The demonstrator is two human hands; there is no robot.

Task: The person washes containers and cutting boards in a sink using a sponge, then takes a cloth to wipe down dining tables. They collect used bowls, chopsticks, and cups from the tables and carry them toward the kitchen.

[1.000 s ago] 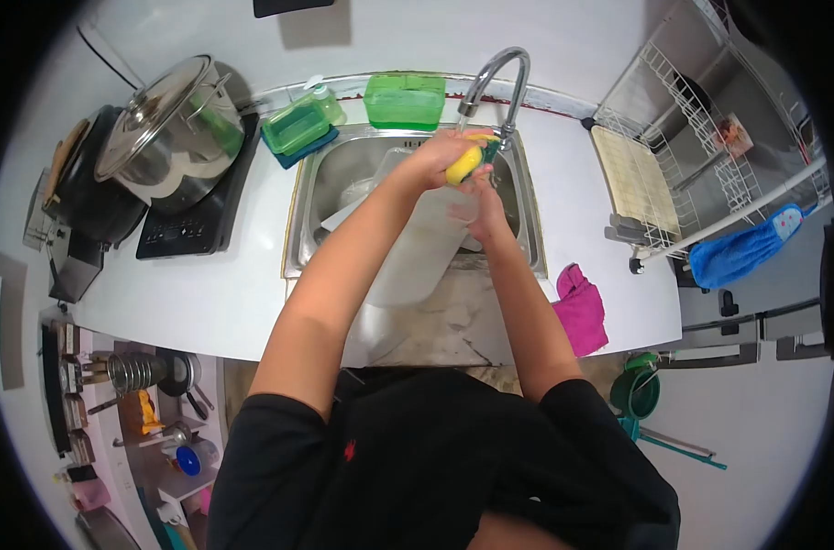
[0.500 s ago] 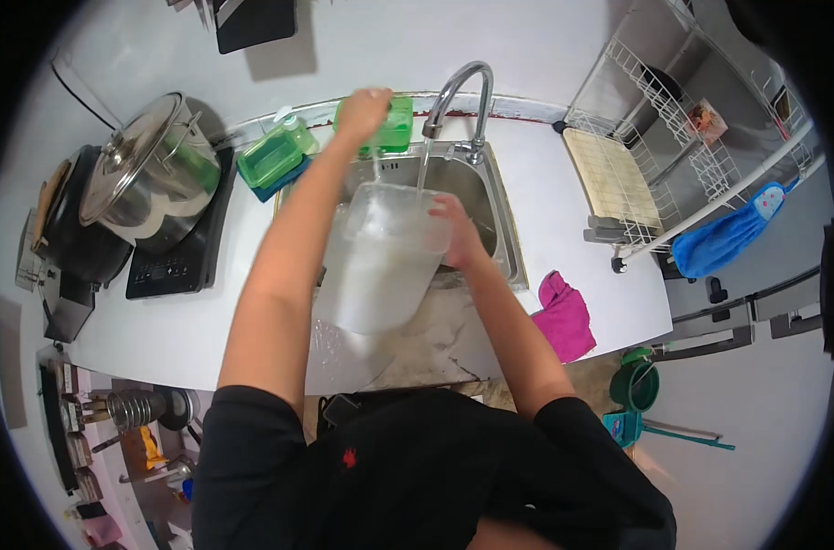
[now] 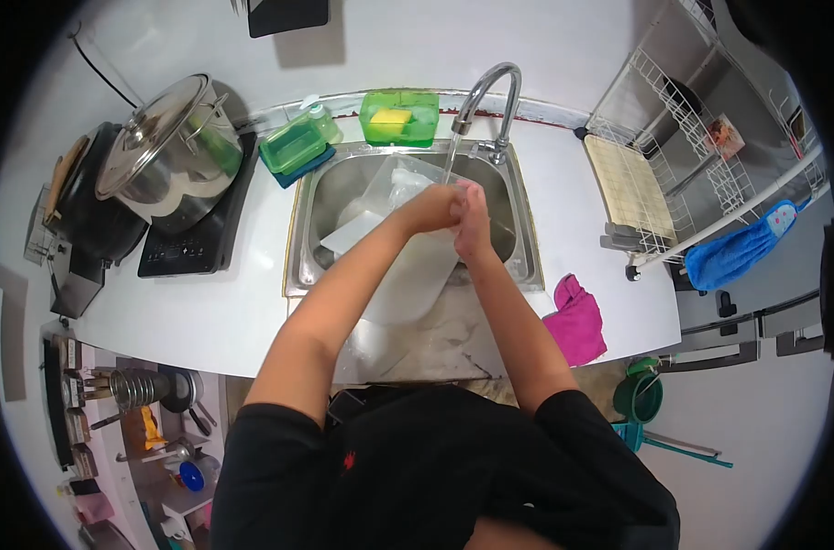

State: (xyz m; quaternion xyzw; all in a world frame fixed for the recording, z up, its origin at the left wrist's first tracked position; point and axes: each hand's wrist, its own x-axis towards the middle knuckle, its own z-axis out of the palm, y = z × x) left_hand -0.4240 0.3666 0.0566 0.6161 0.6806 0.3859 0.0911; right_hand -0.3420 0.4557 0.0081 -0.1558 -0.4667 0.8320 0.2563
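Note:
Beneath the running faucet (image 3: pixel 483 92), my left hand (image 3: pixel 433 209) and my right hand (image 3: pixel 474 220) meet at the right edge of a translucent plastic container (image 3: pixel 412 284). The container lies tilted across the front of the steel sink (image 3: pixel 299 266). My right hand's fingers are bent at its rim. My left hand's fingers are curled against the right hand, and their tips are hidden. A pale flat piece (image 3: pixel 351 231) shows at the container's left side. Behind the sink, a yellow sponge (image 3: pixel 390 120) sits in a green holder (image 3: pixel 422 128).
Left of the sink are a green tub (image 3: pixel 293 145), a soap bottle (image 3: pixel 323 122) and a large steel pot (image 3: pixel 165 156) on a black cooktop (image 3: pixel 192 252). A magenta cloth (image 3: pixel 577 325) lies at right, near a wire rack (image 3: pixel 660 170) with a cutting board (image 3: pixel 626 188).
My left hand has come back from the green holder to my right hand under the faucet. The container has shifted slightly right and lower, and the yellow sponge now shows.

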